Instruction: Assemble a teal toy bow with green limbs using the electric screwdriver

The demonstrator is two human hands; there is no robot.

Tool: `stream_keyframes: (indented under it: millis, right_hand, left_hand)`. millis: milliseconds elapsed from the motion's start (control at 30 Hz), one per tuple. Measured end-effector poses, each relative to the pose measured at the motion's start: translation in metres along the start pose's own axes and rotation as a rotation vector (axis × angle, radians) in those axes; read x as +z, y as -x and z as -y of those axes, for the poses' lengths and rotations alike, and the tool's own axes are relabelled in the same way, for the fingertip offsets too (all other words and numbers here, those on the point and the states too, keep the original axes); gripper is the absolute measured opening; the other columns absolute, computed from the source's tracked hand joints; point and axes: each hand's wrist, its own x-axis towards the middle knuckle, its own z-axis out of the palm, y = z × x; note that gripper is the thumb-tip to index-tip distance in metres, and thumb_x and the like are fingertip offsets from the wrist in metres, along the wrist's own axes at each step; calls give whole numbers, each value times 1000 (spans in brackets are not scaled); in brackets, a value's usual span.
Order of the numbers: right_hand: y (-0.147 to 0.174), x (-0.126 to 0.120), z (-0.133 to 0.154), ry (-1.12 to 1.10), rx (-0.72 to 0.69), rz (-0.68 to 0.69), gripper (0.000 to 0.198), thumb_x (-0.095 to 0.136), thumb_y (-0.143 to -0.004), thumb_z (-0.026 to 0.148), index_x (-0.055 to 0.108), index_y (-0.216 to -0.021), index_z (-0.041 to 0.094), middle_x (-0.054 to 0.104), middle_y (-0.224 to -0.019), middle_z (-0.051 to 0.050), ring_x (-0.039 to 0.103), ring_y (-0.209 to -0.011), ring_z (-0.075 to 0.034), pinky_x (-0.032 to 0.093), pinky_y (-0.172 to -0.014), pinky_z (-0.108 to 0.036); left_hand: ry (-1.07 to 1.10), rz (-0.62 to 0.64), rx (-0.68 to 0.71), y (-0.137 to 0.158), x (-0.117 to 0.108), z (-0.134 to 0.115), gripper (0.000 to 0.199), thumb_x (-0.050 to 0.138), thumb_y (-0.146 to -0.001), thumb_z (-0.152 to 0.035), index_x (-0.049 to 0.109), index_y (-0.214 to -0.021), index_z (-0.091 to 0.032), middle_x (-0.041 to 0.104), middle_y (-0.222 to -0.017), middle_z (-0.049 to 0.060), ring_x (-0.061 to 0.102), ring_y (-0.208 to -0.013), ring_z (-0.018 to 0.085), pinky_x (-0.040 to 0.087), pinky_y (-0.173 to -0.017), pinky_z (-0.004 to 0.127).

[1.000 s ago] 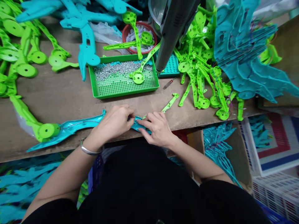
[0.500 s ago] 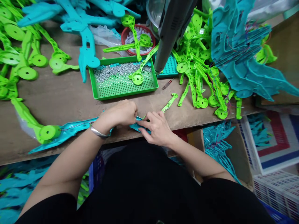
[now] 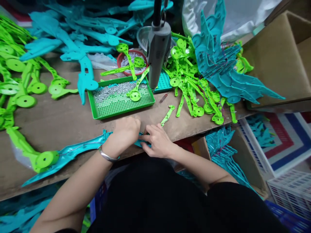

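Can pass low over bare tabletop (image 3: 65, 121) at left, between green tray (image 3: 123, 111) and long turquoise part (image 3: 84, 143). Narrows sharply between tray and left hand (image 3: 126, 129). Meets the hanging grey tool (image 3: 158, 55) by the tray's right end, then a lime-green heap (image 3: 190, 90) at right. Opens up near right, past a single lime-green strip (image 3: 167, 115).

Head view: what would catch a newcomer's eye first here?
Probably the colours: turquoise pieces heaped at back left, and a tangled lime-green pile at right. Mid-table, a green tray of shiny metal bits appears left of a grey tool. At the front edge, the left hand is over a long turquoise strip, the right hand on turquoise plastic.
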Motion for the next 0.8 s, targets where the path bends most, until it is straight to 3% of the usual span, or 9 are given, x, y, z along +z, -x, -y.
stream_keyframes:
  millis: [100, 233, 433, 533, 600, 633, 733, 800]
  right_hand:
    - [0, 0, 0, 4, -11, 1, 27, 61, -88, 35, 78, -105, 22, 56, -91, -7, 47, -86, -21, 28, -79, -38]
    - [1, 0, -3, 0, -28, -12, 29, 62, -88, 38, 77, -107, 21, 56, -90, -6, 47, -85, -21, 31, -78, -37]
    - [3, -1, -6, -28, -40, -27, 28, 61, -91, 38, 76, -109, 22, 57, -91, -7, 47, -86, -21, 33, -80, -37]
    - [4, -1, -6, -56, -28, -18, 29, 59, -93, 35, 75, -113, 22, 60, -95, -7, 48, -89, -21, 33, -82, -38]
    - [4, -1, -7, -70, -27, -21, 29, 58, -93, 34, 75, -113, 21, 61, -96, -7, 49, -89, -21, 33, -82, -38]
    - [4, -1, -7, -73, -31, -25, 28, 58, -93, 33, 75, -112, 21, 61, -95, -7, 49, -88, -21, 32, -82, -38]
    - [4, -1, -6, -71, -39, -34, 27, 57, -93, 32, 75, -111, 21, 61, -95, -7, 49, -87, -21, 31, -80, -38]
    - [4, 0, -6, -70, -38, -31, 28, 57, -94, 32, 74, -113, 21, 61, -96, -7, 49, -87, -21, 31, -80, -38]
  left_hand:
    - [-151, -48, -29, 3, -5, -9, 34, 36, -90, -10, 64, -109, -9, 67, -101, 20, 67, -87, 33, 42, -62, 36]
    - [-226, -137, 32, 5, -12, -16, 35, 34, -92, -10, 67, -104, -7, 66, -102, 23, 61, -101, 38, 43, -75, 45]
    - [-79, 87, 265, -3, -13, 6, 20, 51, -82, -9, 69, -91, -16, 71, -96, 13, 64, -93, 30, 42, -73, 40]
    - [87, 92, 353, -12, -26, 29, 20, 57, -81, -12, 69, -94, -20, 73, -96, 7, 66, -90, 22, 45, -73, 33]
    - [146, -57, 247, -23, -43, 52, 19, 56, -87, -18, 70, -100, -20, 74, -100, 6, 66, -89, 20, 47, -77, 30]
    - [125, -190, 134, -30, -53, 65, 21, 54, -90, -22, 70, -103, -18, 74, -103, 7, 67, -92, 20, 48, -81, 30]
    - [28, -492, -137, -59, -77, 108, 38, 36, -100, -21, 61, -126, -9, 68, -121, 9, 62, -112, 22, 44, -98, 33]
    - [-29, -460, -171, -80, -86, 133, 41, 31, -100, -16, 55, -131, -5, 63, -129, 8, 57, -121, 24, 42, -104, 36]
